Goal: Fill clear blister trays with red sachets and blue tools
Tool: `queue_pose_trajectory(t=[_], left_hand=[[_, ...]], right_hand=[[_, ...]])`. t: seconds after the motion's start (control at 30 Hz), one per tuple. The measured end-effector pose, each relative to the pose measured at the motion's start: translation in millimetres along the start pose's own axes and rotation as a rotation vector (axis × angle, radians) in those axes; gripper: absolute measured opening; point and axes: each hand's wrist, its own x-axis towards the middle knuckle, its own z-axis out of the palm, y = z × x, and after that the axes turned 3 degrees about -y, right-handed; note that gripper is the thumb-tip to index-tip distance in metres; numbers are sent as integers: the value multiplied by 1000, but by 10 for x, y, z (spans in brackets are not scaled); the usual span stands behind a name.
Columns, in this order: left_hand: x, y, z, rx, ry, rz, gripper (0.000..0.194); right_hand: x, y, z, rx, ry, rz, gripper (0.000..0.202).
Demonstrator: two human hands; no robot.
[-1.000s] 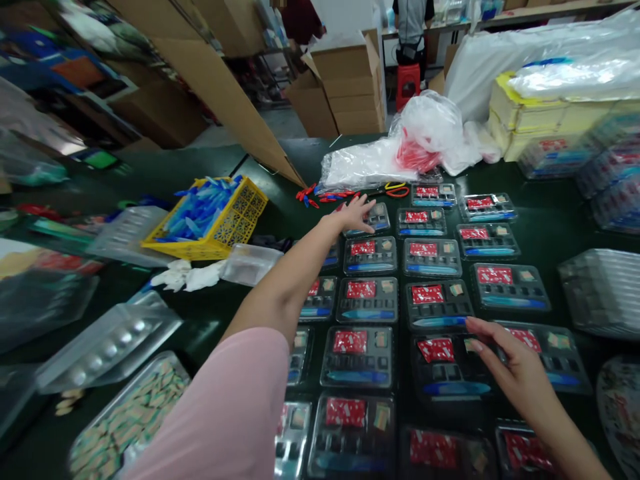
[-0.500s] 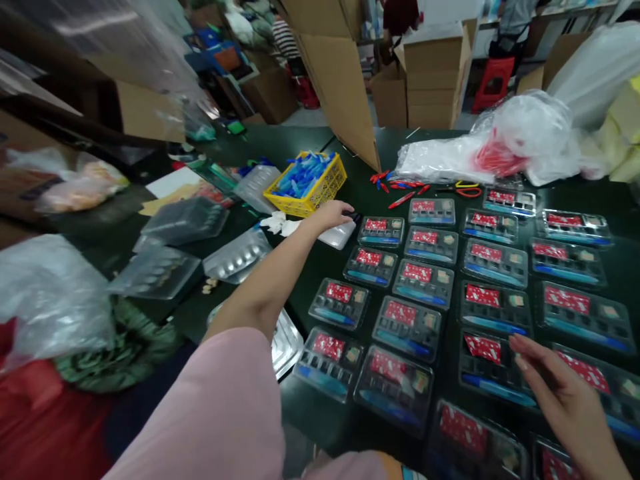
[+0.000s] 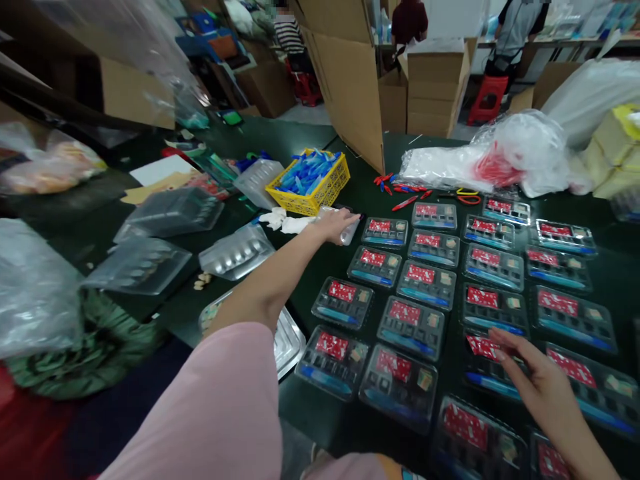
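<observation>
Dark green table (image 3: 325, 260) in the head view; one yellow basket (image 3: 330, 190) on it serves as reference. Well beyond the basket are three people (image 3: 410, 23), partly visible, and two red stools (image 3: 487, 100). One cardboard sheet (image 3: 350, 87) stands just beyond the basket, to its right.

Changes noted: one second ago the left hand (image 3: 337, 225) was over the far trays right of the basket; it is now palm down at a clear plastic box (image 3: 350, 235), just on the basket's near side. Whether it grips the box cannot be told. The right hand (image 3: 537, 373), well right of the basket and nearer the wearer, has shifted its fingertips over the red packet (image 3: 480, 345) of one tray. Thumb and forefinger are bent towards each other; whether anything is pinched cannot be told.

Count: about twenty packed trays (image 3: 355, 370) right of the basket, some partly hidden or cut off. Clearly visible ones hold one red packet and one blue pen each. Blue pens (image 3: 307, 172) inside the basket overlap too much to count. One pair of scissors (image 3: 467, 197) lies to the basket's right.
</observation>
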Motion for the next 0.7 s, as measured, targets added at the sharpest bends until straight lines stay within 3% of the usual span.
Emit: queue_pose_trajectory(t=[0.13,0.23,0.37,0.47,0.57,0.63,0.7], left_hand=[[-57,3,-11,-40,20,-6,107],[-119,54,-23,-99,51,24,101],[-187,175,-31,-162,158,18,84],[-233,248,0,-227,251,-61,75],[-307,215,109,-379,439,-259,69],[-378,132,238,-571,571,-507,60],[-449,32,404,-795,606,-738,57]], right_hand=[[360,-257,23,83,-82,-67,33],[804,-494,206,149,-165,-140,31],[1567,-859,760,333,-322,-199,28],[2124,-1138,1255,348,-353,-200,27],[2562,-1369,1651,244,-306,-186,29],[2791,-1486,1841,120,-266,-218,32],[2991,-1580,1998,-15,-223,-278,36]])
